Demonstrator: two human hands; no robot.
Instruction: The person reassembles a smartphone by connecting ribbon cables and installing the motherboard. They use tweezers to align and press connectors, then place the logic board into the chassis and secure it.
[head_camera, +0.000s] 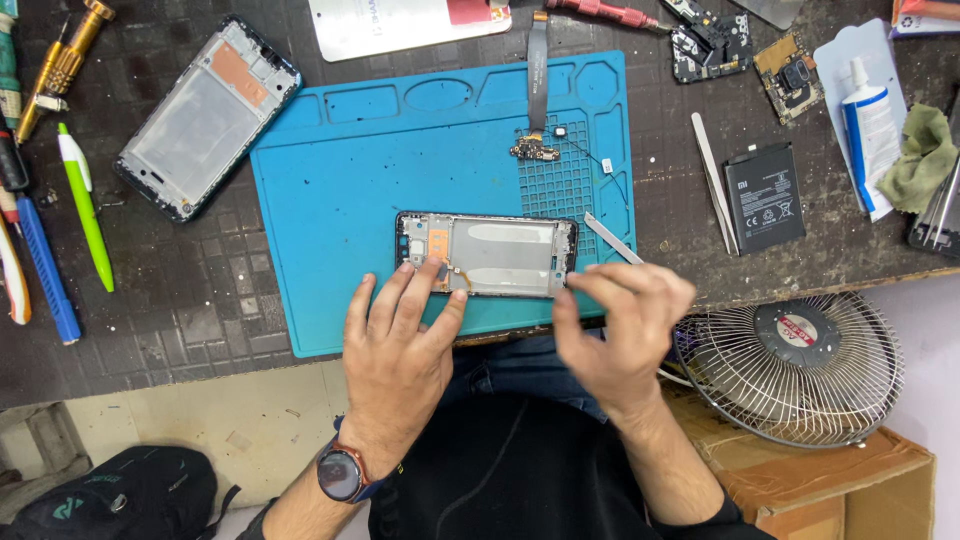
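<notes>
An opened phone frame (500, 253) lies flat on a blue repair mat (350, 190) near the table's front edge. My left hand (395, 345) rests on the mat with its fingertips pressing the frame's left part, near an orange patch. My right hand (625, 320) hovers at the frame's right end, fingers curled and pinched together; whether anything small is between them cannot be seen. A flat metal tool (610, 237) lies just above that hand. A wristwatch sits on my left wrist.
A second phone frame (205, 118) lies at the upper left beside pens and screwdrivers (60, 60). A flex cable with a small board (537, 100), a black battery (764, 196), tweezers (714, 180), circuit boards (712, 42) and a glue tube (866, 120) lie right. A fan (800, 365) stands below the table.
</notes>
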